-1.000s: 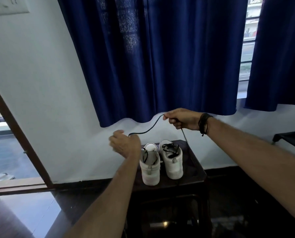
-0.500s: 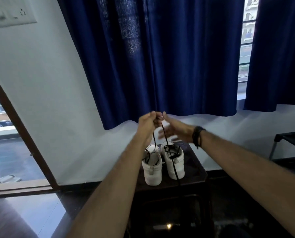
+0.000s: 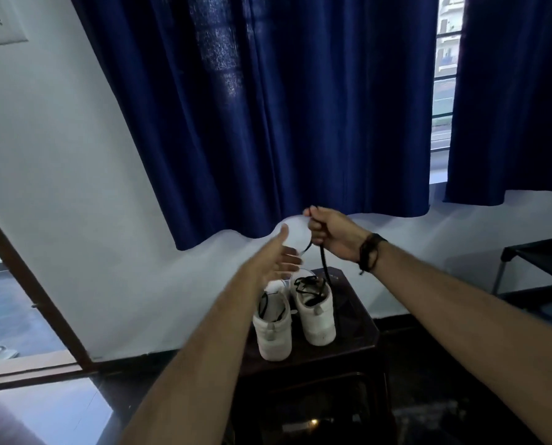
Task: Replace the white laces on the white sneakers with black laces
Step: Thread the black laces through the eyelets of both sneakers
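Black lace pinched in right grip; left grip spread.

One camera only, up on the head, looking forward and a bit down. Both arms reaching in from the bottom of the frame. Sneakers low in the middle, curtain filling the top.

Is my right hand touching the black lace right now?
Touching. The head view shows the right hand with fingers curled round the thin black shoelace, which hangs from the fist toward the white sneakers.
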The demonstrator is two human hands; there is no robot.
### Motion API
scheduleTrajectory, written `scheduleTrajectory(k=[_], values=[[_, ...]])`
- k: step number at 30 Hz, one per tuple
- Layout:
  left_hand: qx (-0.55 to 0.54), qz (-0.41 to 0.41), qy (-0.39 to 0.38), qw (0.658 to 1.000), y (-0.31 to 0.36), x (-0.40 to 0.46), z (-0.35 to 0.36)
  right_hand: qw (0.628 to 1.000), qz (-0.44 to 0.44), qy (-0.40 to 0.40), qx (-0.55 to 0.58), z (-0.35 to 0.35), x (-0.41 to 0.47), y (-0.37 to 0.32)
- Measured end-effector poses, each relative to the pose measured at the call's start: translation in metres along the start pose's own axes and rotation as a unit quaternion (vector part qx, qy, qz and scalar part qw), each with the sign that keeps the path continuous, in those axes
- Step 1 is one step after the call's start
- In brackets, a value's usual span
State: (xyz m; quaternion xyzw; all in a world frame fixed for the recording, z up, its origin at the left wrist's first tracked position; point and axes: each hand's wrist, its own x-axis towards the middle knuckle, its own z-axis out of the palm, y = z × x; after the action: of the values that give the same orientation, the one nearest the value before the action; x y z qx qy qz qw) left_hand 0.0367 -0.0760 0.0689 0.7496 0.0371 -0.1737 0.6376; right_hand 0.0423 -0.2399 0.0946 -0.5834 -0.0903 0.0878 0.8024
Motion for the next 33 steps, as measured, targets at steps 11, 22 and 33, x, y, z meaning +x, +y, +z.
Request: scheduleTrajectory(k=[11,22,33], values=[[-0.083,0.078,-0.015,0.993,-0.031,-0.008,-0.028,0.987,-0.07,0.118,-0.078,-0.008,0.053,-0.026],[0.165,0.114,0.17,0.965,-0.042,0.021,-0.05,0.684,0.063,0.102,-0.719,-0.039,0.051,0.038],[0.124,0.081,0.203,0.968,-0.064,0.05,-0.044,0.872,-0.091,-0.081,-0.474,-0.027,0.057,0.101]])
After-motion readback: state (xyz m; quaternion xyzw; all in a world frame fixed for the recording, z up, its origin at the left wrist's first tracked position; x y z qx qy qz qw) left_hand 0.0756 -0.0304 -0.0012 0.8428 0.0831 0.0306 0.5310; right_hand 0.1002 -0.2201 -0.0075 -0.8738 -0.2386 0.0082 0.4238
